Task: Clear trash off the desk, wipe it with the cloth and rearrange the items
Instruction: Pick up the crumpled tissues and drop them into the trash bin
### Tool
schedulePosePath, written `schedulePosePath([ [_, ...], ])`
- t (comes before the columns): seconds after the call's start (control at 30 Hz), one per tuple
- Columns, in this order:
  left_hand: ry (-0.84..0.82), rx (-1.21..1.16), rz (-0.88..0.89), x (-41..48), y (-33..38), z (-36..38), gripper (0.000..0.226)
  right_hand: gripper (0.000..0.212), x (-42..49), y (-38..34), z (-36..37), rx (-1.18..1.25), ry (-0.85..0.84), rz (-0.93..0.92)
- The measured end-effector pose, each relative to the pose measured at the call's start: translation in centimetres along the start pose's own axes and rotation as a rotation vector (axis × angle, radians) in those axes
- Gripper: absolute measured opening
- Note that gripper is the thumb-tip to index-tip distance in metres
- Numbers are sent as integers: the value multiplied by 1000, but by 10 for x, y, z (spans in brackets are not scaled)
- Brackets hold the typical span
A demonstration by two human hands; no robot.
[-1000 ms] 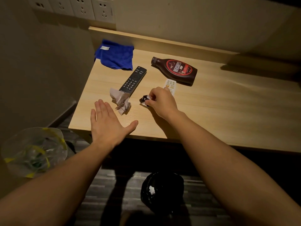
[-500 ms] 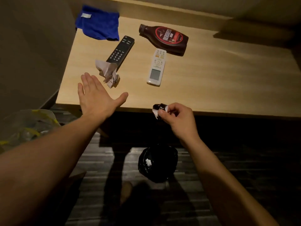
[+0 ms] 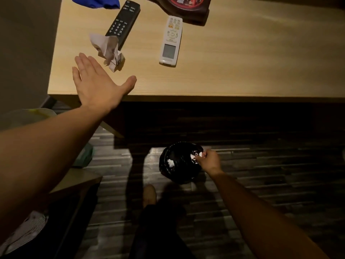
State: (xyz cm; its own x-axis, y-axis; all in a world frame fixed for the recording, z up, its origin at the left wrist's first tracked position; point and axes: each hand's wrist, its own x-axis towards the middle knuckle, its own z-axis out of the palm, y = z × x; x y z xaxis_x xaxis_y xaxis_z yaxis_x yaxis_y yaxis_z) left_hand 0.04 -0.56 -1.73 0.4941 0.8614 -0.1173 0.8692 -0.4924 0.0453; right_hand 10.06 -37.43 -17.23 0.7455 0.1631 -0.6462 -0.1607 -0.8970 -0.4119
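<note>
My right hand (image 3: 210, 160) is down over the black-lined trash bin (image 3: 177, 174) on the floor, pinching a small black-and-white wrapper (image 3: 195, 156) above its opening. A white scrap lies inside the bin. My left hand (image 3: 99, 85) hovers flat and open over the front left of the wooden desk (image 3: 242, 75), just short of a crumpled white paper (image 3: 107, 48). The blue cloth (image 3: 97, 1) shows at the top edge, mostly out of frame.
On the desk lie a black remote (image 3: 123, 23), a white remote (image 3: 170, 41) and a chocolate syrup bottle (image 3: 181, 4), cut off at the top. A clear plastic bag (image 3: 33, 114) sits at the left below the desk. My foot (image 3: 149, 195) is near the bin.
My right hand carried the wrapper from the desk, past its front edge, down to the bin. My view tilted downward. The left hand stayed hovering by the crumpled paper.
</note>
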Motion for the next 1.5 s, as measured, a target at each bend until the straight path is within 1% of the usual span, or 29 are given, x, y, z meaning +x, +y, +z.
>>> schedulePosePath([
  [0.1, 0, -1, 4, 1, 0, 1, 142, 29, 3, 0, -5, 19, -20, 23],
  [0.2, -4, 8, 6, 1, -1, 1, 142, 24, -2, -12, -16, 47, -3, -19],
  [0.33, -21, 9, 13, 2, -1, 1, 142, 17, -29, -64, -39, 76, 21, -269],
  [0.47, -32, 0, 24, 3, -3, 0, 142, 15, -74, -162, -66, 176, 15, -581],
  [0.53, -38, 7, 27, 4, -3, -1, 142, 17, -89, -212, -74, 192, 53, -722],
  [0.63, -34, 23, 9, 5, -2, 2, 144, 24, -88, -282, -74, 186, 86, -832],
  [0.73, -27, 29, 5, 6, -1, 3, 142, 40, -76, -341, -65, 143, 64, -830],
  [0.8, -31, 31, 5, 7, -1, 4, 139, 50, -71, -371, -58, 83, 15, -802],
  [0.9, -28, 22, -1, 9, -2, 6, 138, 34, -65, -399, -45, 71, -79, -791],
  [0.97, -23, 21, -7, 10, -2, 7, 138, 34, -57, -409, -34, 66, -97, -764],
  [1.0, -27, 23, -11, 10, -2, 7, 138, 32, -52, -411, -29, 66, -96, -754],
  [1.1, -42, 32, -15, 11, -2, 7, 139, 15, -43, -413, -20, 80, -62, -753],
  [1.13, -43, 28, -14, 11, -2, 7, 139, 14, -42, -411, -20, 95, -50, -753],
  [1.33, -34, 6, -8, 9, -3, 6, 140, 16, -44, -399, -32, 244, -25, -736],
  [1.5, -61, 20, -10, 11, -3, 4, 144, 19, -60, -363, -62, 378, -2, -730],
])
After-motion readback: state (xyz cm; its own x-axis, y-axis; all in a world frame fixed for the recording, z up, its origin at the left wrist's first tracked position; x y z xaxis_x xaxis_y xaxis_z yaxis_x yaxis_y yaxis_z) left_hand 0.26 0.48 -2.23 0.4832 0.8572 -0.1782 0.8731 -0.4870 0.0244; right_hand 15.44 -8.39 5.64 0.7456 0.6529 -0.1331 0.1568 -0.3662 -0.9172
